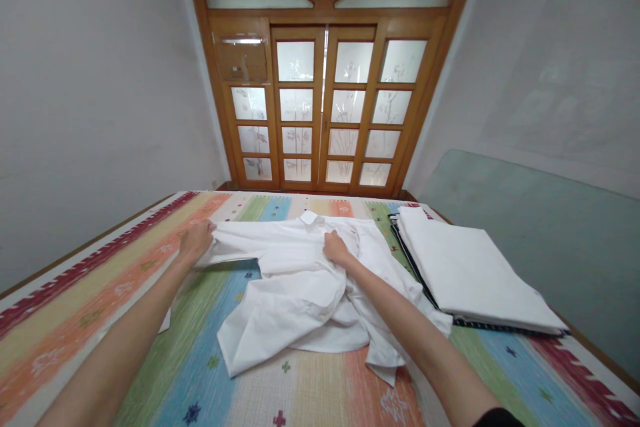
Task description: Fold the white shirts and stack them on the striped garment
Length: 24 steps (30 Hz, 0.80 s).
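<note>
A white long-sleeved shirt [295, 257] lies rumpled across the striped cloth, its collar toward the far side. My left hand [196, 240] grips the shirt's left sleeve, which is stretched out sideways. Closed on the fabric of the shirt's upper body, below and right of the collar, is my right hand [336, 247]. The lower part of the shirt is folded over itself in loose creases. Its other sleeve trails toward the right, partly behind my right forearm.
A colourful striped cloth [200, 347] covers the table. On the right lies a stack of folded white fabric [475, 273] with a dark layer beneath. Wooden glass-paned doors [320, 107] stand beyond, and a pale green panel [540, 220] leans along the right wall.
</note>
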### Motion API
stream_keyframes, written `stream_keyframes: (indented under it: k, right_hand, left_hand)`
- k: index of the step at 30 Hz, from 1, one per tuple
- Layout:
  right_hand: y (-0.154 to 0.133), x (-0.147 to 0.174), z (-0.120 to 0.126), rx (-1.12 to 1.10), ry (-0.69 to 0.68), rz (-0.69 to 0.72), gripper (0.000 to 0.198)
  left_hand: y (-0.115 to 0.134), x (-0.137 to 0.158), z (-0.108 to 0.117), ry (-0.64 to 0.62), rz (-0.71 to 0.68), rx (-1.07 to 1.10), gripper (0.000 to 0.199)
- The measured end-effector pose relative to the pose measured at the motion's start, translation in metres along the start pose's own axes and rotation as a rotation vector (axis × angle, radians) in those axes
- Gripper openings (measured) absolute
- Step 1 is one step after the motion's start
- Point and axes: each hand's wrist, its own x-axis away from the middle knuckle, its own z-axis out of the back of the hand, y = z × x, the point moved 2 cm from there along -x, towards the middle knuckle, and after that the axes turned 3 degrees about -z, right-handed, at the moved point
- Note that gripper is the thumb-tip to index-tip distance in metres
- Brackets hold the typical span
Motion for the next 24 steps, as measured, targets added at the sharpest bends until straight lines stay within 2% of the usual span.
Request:
stream_keyframes:
  k: [2, 4, 6, 8, 11, 13, 15, 18, 20, 24]
  right_hand:
    - [-0.002, 0.003, 0.004, -0.010, 0.028, 0.010, 0.036]
    - [-0.004, 0.009, 0.012, -0.018, 0.079, 0.040, 0.037]
    - [-0.003, 0.021, 0.023, -0.024, 0.130, 0.093, 0.035]
    - [0.002, 0.040, 0.036, -0.023, 0.154, 0.159, 0.030]
    - [0.019, 0.082, 0.051, 0.023, 0.159, 0.226, 0.023]
    - [0.038, 0.115, 0.055, 0.084, 0.157, 0.176, 0.026]
    - [0.062, 0.145, 0.054, 0.166, 0.131, 0.089, 0.041]
    - [0.102, 0.181, 0.047, 0.200, 0.098, -0.017, 0.060]
    - [0.128, 0.197, 0.042, 0.163, 0.090, -0.026, 0.061]
    - [0.162, 0.221, 0.025, -0.009, -0.019, 0.147, 0.041]
  left_hand:
    - [0.007, -0.004, 0.001, 0.049, 0.027, -0.040, 0.037]
    - [0.017, -0.003, 0.002, 0.156, 0.025, -0.085, 0.037]
    - [0.030, 0.003, 0.002, 0.242, -0.039, -0.098, 0.037]
    - [0.039, 0.015, -0.001, 0.239, -0.167, -0.065, 0.034]
    - [0.040, 0.045, -0.009, 0.134, -0.390, 0.054, 0.030]
    - [0.032, 0.072, -0.016, 0.046, -0.501, 0.160, 0.029]
    - [0.021, 0.100, -0.023, -0.053, -0.564, 0.235, 0.029]
    - [0.007, 0.139, -0.030, -0.200, -0.612, 0.306, 0.036]
    - [0.005, 0.159, -0.032, -0.280, -0.613, 0.318, 0.047]
    - [0.013, 0.184, -0.039, -0.362, -0.566, 0.263, 0.079]
